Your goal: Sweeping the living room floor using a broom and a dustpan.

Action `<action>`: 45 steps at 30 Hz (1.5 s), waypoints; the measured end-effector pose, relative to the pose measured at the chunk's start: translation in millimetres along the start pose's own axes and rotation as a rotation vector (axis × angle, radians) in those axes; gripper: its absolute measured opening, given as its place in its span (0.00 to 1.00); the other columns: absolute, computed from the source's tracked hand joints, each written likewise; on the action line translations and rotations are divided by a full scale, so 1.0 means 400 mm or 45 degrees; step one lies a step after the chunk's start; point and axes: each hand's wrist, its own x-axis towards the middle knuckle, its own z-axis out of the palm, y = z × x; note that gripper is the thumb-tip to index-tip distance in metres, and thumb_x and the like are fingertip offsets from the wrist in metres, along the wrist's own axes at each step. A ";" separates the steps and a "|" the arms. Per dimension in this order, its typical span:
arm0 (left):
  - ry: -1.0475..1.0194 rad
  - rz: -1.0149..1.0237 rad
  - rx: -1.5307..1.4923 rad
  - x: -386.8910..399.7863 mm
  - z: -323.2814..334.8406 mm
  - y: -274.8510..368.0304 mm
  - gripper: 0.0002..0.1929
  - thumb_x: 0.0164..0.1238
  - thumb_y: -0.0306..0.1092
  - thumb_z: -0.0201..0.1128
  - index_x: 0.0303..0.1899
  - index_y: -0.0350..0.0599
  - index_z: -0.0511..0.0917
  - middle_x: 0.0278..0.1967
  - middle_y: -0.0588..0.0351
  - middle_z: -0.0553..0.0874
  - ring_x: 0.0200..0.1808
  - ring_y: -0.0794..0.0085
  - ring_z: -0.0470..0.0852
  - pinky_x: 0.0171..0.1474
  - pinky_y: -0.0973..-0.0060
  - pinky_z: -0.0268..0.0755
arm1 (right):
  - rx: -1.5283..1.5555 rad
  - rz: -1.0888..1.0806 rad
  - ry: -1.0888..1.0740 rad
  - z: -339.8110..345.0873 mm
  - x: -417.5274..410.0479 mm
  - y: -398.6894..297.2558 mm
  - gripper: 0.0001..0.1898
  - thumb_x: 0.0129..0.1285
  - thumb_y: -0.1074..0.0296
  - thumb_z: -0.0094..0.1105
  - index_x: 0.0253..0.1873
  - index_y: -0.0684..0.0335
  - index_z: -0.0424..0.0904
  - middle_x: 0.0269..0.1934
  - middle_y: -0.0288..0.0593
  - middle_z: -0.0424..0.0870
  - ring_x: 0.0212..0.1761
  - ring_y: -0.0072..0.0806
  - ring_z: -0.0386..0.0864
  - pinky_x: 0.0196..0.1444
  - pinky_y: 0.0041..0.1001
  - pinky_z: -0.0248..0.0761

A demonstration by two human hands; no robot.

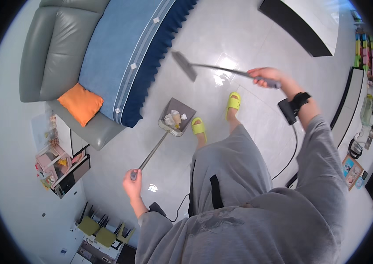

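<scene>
My left hand [132,184] grips the top end of a long-handled dustpan [186,105]. Its pan rests on the floor just left of my slippered feet, and crumpled paper and other litter [173,118] lie inside it. In my right hand [265,77] is the handle of a broom [183,66]. The grey broom head is ahead of the pan, close to the sofa cover's frilled edge, and looks slightly blurred. I cannot tell whether its bristles touch the floor.
A grey leather sofa [64,49] with a blue cover [114,49] and an orange cushion [81,104] stands to the left. Ahead on the right is a low black-and-white table [305,29]. Green-seated chairs [105,236] are at lower left. Cables [293,155] hang from both wrist devices.
</scene>
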 end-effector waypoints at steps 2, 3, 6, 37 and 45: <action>0.028 0.004 0.001 0.021 0.007 0.041 0.09 0.51 0.33 0.65 0.30 0.38 0.77 0.27 0.52 0.82 0.29 0.64 0.80 0.36 0.73 0.71 | 0.040 -0.009 0.089 -0.119 -0.064 -0.071 0.18 0.63 0.68 0.45 0.58 0.55 0.62 0.24 0.34 0.71 0.14 0.13 0.63 0.09 0.12 0.59; 0.025 0.020 -0.004 0.034 0.014 0.067 0.09 0.51 0.33 0.65 0.30 0.38 0.77 0.27 0.52 0.82 0.29 0.64 0.80 0.36 0.73 0.71 | 0.061 -0.023 0.151 -0.166 -0.089 -0.103 0.18 0.63 0.68 0.45 0.59 0.55 0.62 0.24 0.34 0.70 0.14 0.13 0.63 0.09 0.13 0.59; 0.035 0.087 -0.007 0.081 0.035 0.161 0.09 0.51 0.33 0.65 0.29 0.39 0.77 0.26 0.52 0.82 0.29 0.63 0.80 0.36 0.73 0.71 | 0.022 -0.015 0.338 -0.274 -0.087 -0.192 0.18 0.63 0.68 0.46 0.58 0.57 0.62 0.23 0.35 0.70 0.13 0.13 0.63 0.10 0.12 0.59; -0.145 0.176 -0.003 0.489 0.168 0.667 0.09 0.62 0.34 0.58 0.32 0.36 0.72 0.29 0.53 0.82 0.31 0.78 0.76 0.37 0.81 0.68 | 0.827 -0.478 0.050 -0.437 0.038 0.063 0.15 0.62 0.66 0.50 0.53 0.59 0.67 0.27 0.36 0.72 0.16 0.12 0.63 0.12 0.11 0.58; -0.018 0.333 0.072 0.523 0.174 0.789 0.09 0.61 0.33 0.57 0.33 0.34 0.73 0.27 0.53 0.80 0.31 0.74 0.77 0.39 0.77 0.69 | 0.918 -0.610 -0.273 -0.304 0.359 -0.038 0.22 0.59 0.70 0.54 0.59 0.61 0.64 0.24 0.38 0.73 0.16 0.18 0.65 0.15 0.18 0.58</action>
